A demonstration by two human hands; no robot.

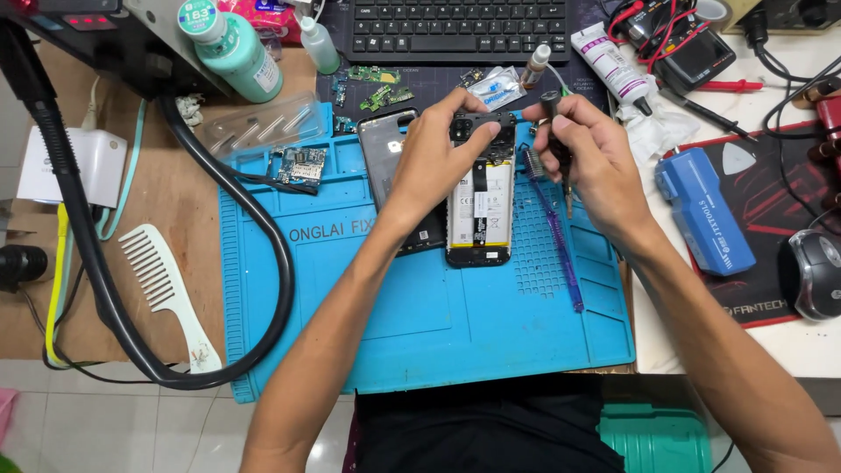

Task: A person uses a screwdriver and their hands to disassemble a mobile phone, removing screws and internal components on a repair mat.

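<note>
An opened phone (479,215) lies face down on the blue repair mat (438,315), its white battery exposed. My left hand (435,153) holds a small black plastic cover piece (480,127) above the phone's top end. My right hand (585,158) grips a dark tool (555,131) beside that piece, fingers closed around it. The phone's grey back cover (382,149) rests on the mat, partly hidden under my left hand. A purple brush (554,232) lies on the mat to the right of the phone.
A thick black hose (263,228) curves over the mat's left side. A white comb (166,293) lies left. A green bottle (236,48), keyboard (455,26), glue tube (611,63), blue tool case (705,210), mouse (813,273) and small circuit boards (302,164) surround the mat.
</note>
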